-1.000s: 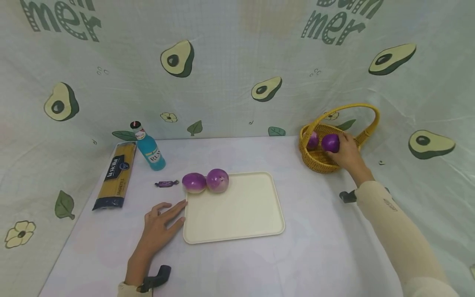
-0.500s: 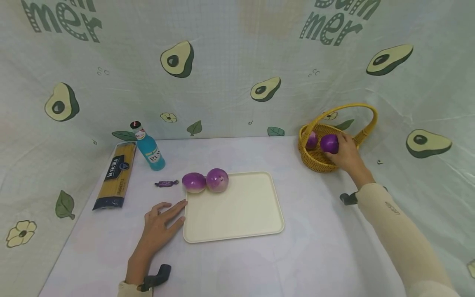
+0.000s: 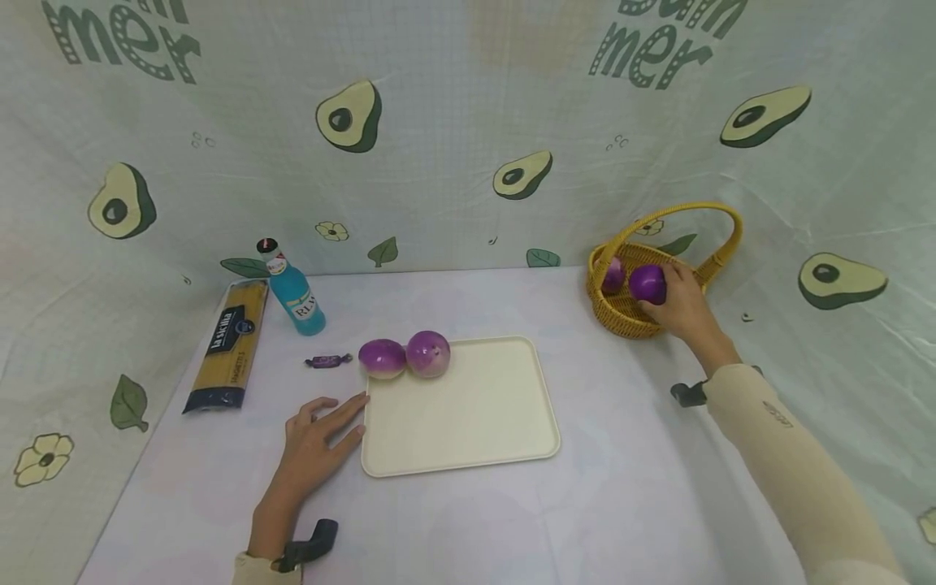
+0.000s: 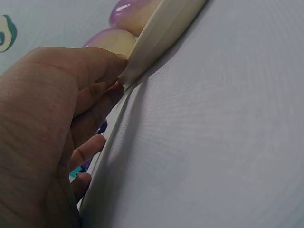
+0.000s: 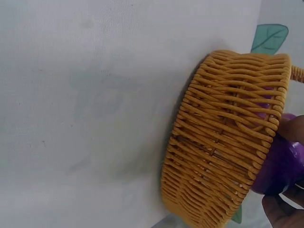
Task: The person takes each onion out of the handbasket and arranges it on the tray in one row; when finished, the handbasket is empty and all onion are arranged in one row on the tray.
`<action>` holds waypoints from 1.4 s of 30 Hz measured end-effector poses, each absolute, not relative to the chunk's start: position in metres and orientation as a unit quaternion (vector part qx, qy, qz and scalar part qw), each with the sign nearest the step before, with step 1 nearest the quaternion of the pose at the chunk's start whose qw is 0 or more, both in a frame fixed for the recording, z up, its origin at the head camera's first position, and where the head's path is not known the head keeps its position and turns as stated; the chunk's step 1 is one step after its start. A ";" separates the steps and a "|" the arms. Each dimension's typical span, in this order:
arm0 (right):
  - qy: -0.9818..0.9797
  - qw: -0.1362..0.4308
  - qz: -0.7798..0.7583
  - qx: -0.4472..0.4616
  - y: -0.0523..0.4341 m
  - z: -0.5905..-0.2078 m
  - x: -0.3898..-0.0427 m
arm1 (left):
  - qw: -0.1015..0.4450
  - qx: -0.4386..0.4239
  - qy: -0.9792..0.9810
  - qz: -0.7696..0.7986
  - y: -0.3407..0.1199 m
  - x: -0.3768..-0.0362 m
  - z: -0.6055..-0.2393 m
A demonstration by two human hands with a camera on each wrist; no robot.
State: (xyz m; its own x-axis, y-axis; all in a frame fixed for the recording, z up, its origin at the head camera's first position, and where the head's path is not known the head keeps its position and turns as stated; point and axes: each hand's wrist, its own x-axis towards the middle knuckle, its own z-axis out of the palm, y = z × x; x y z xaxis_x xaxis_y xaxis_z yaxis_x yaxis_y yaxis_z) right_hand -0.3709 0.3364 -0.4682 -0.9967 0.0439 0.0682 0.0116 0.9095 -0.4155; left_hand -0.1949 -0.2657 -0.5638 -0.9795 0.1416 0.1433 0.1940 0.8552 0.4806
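In the head view my right hand [image 3: 686, 305] grips a glossy deep-purple round vegetable [image 3: 647, 284] inside the yellow wicker basket [image 3: 625, 325]. Its exact kind is unclear. Another purple one [image 3: 613, 276] lies beside it, to its left. The right wrist view shows fingers [image 5: 280, 213] curled around the purple vegetable [image 5: 280, 161] at the basket rim. My left hand [image 3: 316, 447] touches the left edge of a cream tray [image 3: 461, 414] with fingers extended. Two purple-and-cream round vegetables, one left [image 3: 383, 359] and one right [image 3: 428, 354], sit side by side at the tray's back left corner.
At the left lie a spaghetti packet [image 3: 230, 345] and a small purple-wrapped candy [image 3: 328, 361]. A blue bottle [image 3: 296, 296] is near the packet. The basket's arched handle [image 3: 687, 208] rises over the right hand. A patterned cloth [image 3: 439, 162] hangs behind the table.
The basket, right hand and purple vegetable appear slightly further left, along with a small shift of the view. The grip and the left hand look the same.
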 end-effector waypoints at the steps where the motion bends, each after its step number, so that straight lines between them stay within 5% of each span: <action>1: -0.976 0.039 0.212 -0.013 0.337 -0.468 -0.371 | 0.051 -0.088 -0.962 -0.255 -0.266 -0.195 -0.563; 42: -0.973 0.065 0.219 0.020 0.327 -0.458 -0.343 | 0.049 -0.088 -0.960 -0.259 -0.266 -0.194 -0.563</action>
